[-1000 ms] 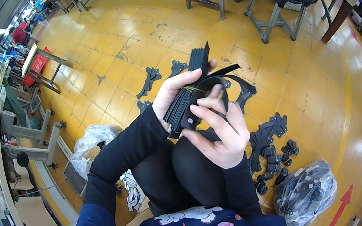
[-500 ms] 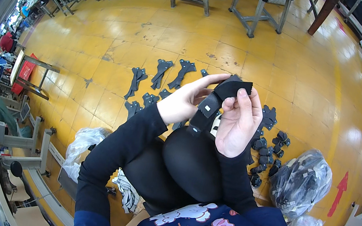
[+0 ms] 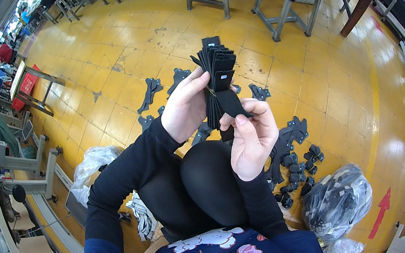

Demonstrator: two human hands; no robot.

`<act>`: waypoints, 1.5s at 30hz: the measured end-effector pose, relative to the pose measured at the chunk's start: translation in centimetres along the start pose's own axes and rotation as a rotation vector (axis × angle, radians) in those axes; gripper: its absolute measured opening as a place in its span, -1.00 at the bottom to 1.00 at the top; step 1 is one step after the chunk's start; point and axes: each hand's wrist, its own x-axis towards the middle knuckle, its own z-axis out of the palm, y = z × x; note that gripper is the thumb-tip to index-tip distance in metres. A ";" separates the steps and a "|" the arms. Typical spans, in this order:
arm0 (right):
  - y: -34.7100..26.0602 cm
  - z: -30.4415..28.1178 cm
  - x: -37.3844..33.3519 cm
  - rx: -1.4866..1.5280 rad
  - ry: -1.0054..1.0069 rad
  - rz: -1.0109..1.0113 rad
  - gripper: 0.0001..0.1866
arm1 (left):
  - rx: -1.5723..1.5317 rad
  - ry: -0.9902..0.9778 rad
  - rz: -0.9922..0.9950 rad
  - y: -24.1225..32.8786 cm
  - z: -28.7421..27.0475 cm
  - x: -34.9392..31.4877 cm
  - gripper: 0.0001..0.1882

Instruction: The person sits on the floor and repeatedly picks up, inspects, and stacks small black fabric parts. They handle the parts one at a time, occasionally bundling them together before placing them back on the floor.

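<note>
One stack of black cut pieces [image 3: 216, 68] stands upright above the knees, left hand [image 3: 186, 106] clamped around it, right hand [image 3: 253, 134] pinching its nearest piece [image 3: 232, 103]. Peeling singly works best, judging by loose pieces [image 3: 151, 92] on the floor [image 3: 120, 46] beyond.

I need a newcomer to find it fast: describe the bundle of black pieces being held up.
Start at the yellow tiled floor and look above the person's knees. There the left hand and right hand hold the stack of flat black pieces. Unlike the black cut-outs lying flat on the tiles, it is fanned upright in the air.
</note>
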 end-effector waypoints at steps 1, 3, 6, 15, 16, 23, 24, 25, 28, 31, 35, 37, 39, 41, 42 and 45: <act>0.1 0.0 -0.1 -0.030 0.015 0.012 -0.85 | -0.064 0.002 -0.010 0.3 0.7 -0.2 -0.43; 0.2 0.0 -0.2 -0.041 0.035 0.018 -0.83 | -0.045 -0.020 0.063 -0.4 0.2 0.0 -0.37; 0.2 -0.3 0.1 -0.016 0.059 -0.028 -0.75 | -0.018 -0.036 0.048 -0.1 0.2 0.0 -0.32; -0.4 0.4 0.3 -0.167 0.048 -0.024 -0.56 | 0.031 -0.073 -0.001 -0.1 0.5 -0.3 -0.31; -0.3 0.3 0.3 -0.191 0.059 -0.004 -0.57 | 0.068 -0.081 0.020 -0.1 0.5 -0.4 -0.31; 0.5 -1.1 0.4 -0.048 0.043 -0.120 -0.66 | 0.228 -0.064 0.095 -0.1 1.3 -0.8 -0.34; 0.4 -1.2 0.4 0.001 0.027 -0.119 -0.66 | 0.222 -0.056 0.086 0.0 1.4 -0.9 -0.34; 0.3 -1.2 0.4 0.051 0.012 -0.118 -0.67 | 0.217 -0.048 0.077 0.0 1.5 -0.9 -0.35; 0.0 -0.3 0.2 0.004 0.049 -0.089 -0.67 | 0.227 -0.040 0.088 -0.1 1.2 -0.8 -0.36; 0.6 -0.8 0.3 -0.172 0.056 -0.061 -0.67 | 0.204 -0.034 0.070 -0.2 1.1 -0.8 -0.37; 0.5 -1.0 0.4 -0.189 0.069 -0.066 -0.64 | 0.239 -0.004 0.098 -0.3 1.1 -0.6 -0.38; 0.9 -1.3 0.8 -0.263 0.067 -0.164 -0.63 | 0.253 -0.004 0.122 -0.4 1.0 -0.5 -0.40; -0.1 -0.7 0.5 -0.005 0.101 -0.004 -0.62 | 0.232 0.007 0.085 -0.2 1.2 -0.7 -0.41; -0.3 -0.4 0.3 0.123 0.097 0.049 -0.64 | 0.227 0.014 0.047 -0.1 1.1 -0.8 -0.41; -0.3 -0.5 0.3 0.121 0.078 0.020 -0.65 | 0.234 0.014 0.026 -0.1 1.0 -0.7 -0.41; 0.0 -0.4 0.4 -0.112 0.085 -0.066 -0.69 | 0.331 -0.021 0.075 -0.7 0.4 -0.6 -0.49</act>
